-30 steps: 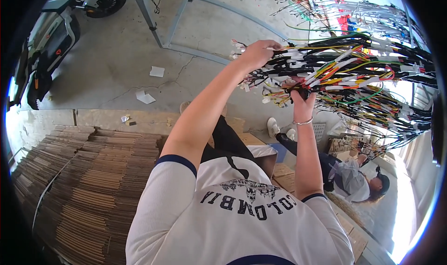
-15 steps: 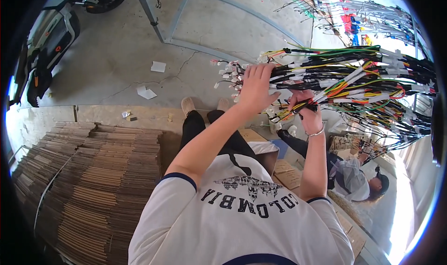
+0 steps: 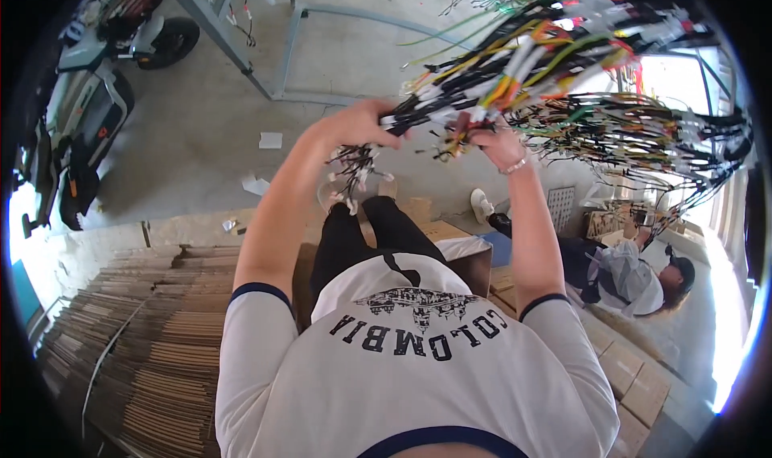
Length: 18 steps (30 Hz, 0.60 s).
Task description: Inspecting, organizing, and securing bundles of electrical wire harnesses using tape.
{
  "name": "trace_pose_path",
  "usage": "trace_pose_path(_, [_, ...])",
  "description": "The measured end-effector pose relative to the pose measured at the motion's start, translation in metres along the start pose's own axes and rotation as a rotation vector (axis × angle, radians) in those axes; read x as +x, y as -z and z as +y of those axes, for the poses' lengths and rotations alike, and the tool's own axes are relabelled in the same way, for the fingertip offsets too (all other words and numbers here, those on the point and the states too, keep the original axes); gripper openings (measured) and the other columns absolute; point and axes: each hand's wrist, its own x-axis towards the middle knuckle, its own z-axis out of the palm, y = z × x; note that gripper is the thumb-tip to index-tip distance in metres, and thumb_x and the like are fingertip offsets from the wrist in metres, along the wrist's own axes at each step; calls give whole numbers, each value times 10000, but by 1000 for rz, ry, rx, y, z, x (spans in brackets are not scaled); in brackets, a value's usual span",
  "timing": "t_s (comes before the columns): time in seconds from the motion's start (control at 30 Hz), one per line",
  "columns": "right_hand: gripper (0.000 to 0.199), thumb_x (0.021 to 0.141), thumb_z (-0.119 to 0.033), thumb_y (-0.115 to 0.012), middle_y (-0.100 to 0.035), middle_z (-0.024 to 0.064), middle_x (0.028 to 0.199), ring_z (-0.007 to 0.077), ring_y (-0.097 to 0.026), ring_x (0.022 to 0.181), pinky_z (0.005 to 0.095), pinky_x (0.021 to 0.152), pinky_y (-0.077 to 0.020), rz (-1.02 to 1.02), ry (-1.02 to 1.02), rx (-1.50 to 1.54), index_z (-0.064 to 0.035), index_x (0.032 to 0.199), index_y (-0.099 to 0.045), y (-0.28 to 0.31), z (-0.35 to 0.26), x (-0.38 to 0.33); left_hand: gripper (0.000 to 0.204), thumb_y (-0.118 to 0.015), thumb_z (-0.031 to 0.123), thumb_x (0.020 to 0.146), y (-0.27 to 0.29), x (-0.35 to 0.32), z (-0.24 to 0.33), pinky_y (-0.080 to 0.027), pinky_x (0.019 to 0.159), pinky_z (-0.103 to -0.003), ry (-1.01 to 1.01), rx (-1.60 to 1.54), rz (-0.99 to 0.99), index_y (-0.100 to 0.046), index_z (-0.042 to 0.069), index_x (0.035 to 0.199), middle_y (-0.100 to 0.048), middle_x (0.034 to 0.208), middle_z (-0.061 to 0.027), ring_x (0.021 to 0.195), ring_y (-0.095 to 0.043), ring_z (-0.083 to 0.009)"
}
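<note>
A thick bundle of wiring harnesses (image 3: pixel 515 64), mostly black with white, yellow, green, red and orange, hangs in from the upper right. My left hand (image 3: pixel 358 126) is closed round its near end, and small connectors (image 3: pixel 354 172) dangle below the fingers. Further right, my right hand (image 3: pixel 500 143) is closed on a smaller cluster of wires with yellow and red ends. Its fingers are partly hidden by the wires. Behind that wrist spreads a second harness bundle (image 3: pixel 627 132) of multicoloured wires. Motion smears the upper bundle.
A grey metal frame (image 3: pixel 281 84) stands on the concrete floor ahead. Flattened cardboard (image 3: pixel 153 345) is stacked at left, a motorcycle (image 3: pixel 88 128) beyond. Cardboard boxes (image 3: pixel 627 369) sit at right, where another person (image 3: pixel 631 277) works at wires.
My left hand has moved left with the bundle's end, which now slopes downward with its connectors drooping. My right hand has shifted slightly left and up. The view has tilted.
</note>
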Motion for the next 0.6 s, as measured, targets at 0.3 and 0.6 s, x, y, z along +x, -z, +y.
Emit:
trace_pose_path(0.3, [655, 722, 14, -691, -598, 43, 1076, 151, -570, 986, 299, 874, -438, -508, -40, 115, -73, 1318, -435, -41, -31, 33, 272, -772, 46, 700, 14, -42, 42, -505, 743, -278, 230, -89, -102, -637, 40, 937, -649, 864, -29, 800, -626, -123])
trace_pose_path(0.6, [625, 703, 10, -644, -607, 76, 1119, 119, -565, 909, 268, 832, -450, -428, -33, 13, -33, 1298, -457, -25, -30, 24, 277, -783, 85, 670, 13, -70, 56, -449, 814, -270, 310, -16, 79, -656, 47, 913, -648, 884, -21, 855, -591, -121])
